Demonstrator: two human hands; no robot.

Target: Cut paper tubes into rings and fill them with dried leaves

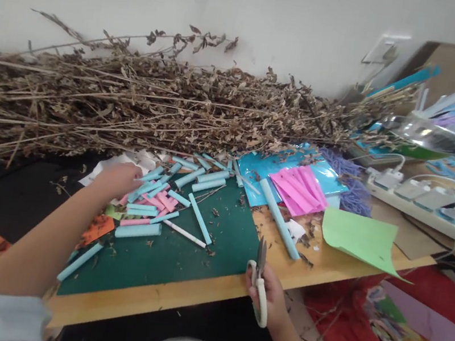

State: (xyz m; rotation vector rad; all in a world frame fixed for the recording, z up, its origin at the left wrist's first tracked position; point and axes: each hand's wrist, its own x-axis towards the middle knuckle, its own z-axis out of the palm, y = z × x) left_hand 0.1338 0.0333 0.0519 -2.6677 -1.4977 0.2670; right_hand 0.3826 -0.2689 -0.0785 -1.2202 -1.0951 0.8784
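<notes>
In my right hand (pixel 274 299) is a pair of scissors (pixel 261 297) with white handles, held at the table's front edge. Their dark blades point up and look closed. My left hand (pixel 116 179) reaches to the left side of a pile of rolled paper tubes, its fingers curled against them. What those fingers hold, if anything, is hidden. Light blue paper tubes (pixel 139 231) and pink paper tubes (pixel 153 201) lie heaped on a dark green cutting mat (pixel 178 266). One thin white stick (pixel 185 233) lies beside the heap. A longer blue tube (pixel 279 219) rests right of the mat.
Dried leafy stems (pixel 157 96) spread along the wall. To the right are pink paper strips (pixel 299 189), a blue plastic packet (pixel 253 172), a green paper sheet (pixel 359 237) and a power strip (pixel 425 204) with cables. A red bag (pixel 326 313) sits below the table edge.
</notes>
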